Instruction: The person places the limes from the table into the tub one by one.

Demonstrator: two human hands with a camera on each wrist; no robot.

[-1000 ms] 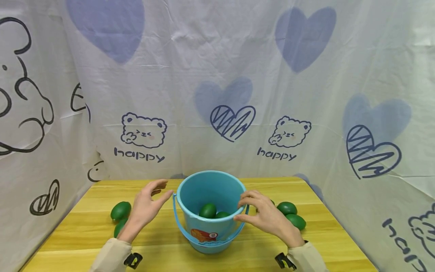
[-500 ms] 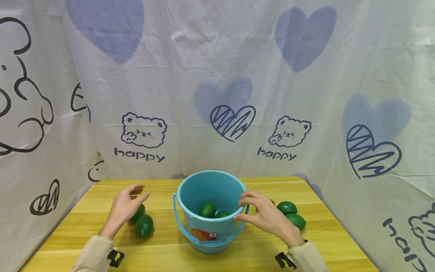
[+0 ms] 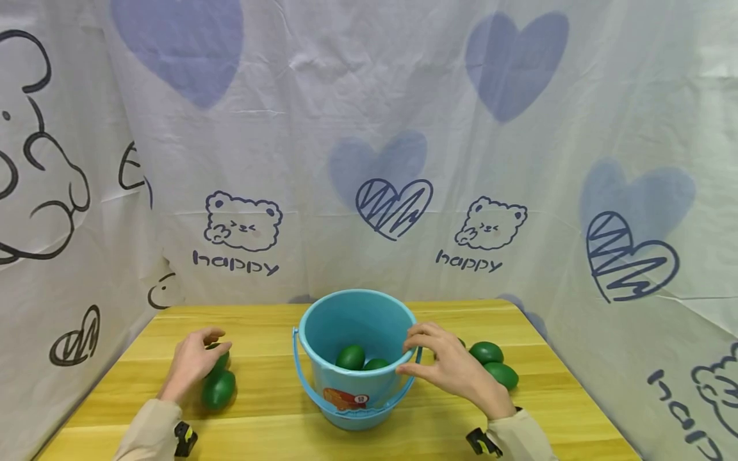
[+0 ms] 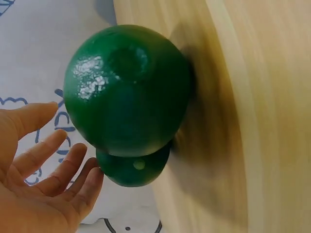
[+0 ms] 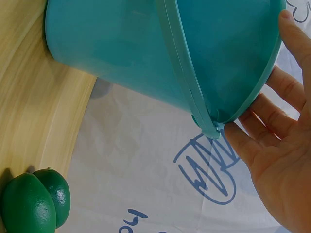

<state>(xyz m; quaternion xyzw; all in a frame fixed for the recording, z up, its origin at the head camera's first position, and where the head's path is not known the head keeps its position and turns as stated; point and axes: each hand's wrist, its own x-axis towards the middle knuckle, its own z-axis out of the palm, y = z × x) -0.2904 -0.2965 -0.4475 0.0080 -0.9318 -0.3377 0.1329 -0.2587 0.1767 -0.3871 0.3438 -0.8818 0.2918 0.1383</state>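
Note:
A light blue bucket (image 3: 357, 400) stands upright, with glossy dark green oval fruits (image 3: 350, 357) lying inside at its bottom. My right hand (image 3: 452, 365) touches the bucket's right rim, thumb toward the near side and fingers spread along the edge, as the right wrist view also shows. At the left, my left hand (image 3: 193, 358) hovers beside two more green fruits, fingers loosely bent with nothing in them. The nearer fruit (image 3: 218, 390) shows fully; the farther fruit (image 3: 216, 362) is partly hidden by that hand. In the left wrist view the nearer fruit (image 4: 129, 92) looms large beside the fingers.
Right of the bucket, several green fruits (image 3: 487, 352) lie on the wooden table (image 3: 277, 422), one partly behind my right hand. The bucket's handle (image 3: 305, 378) hangs down its front. Printed white cloth (image 3: 369, 269) walls in the back and both sides.
My left hand has moved left and down, from near the bucket's rim to the two left fruits, which have shifted position on the table. My right hand has stayed at the rim.

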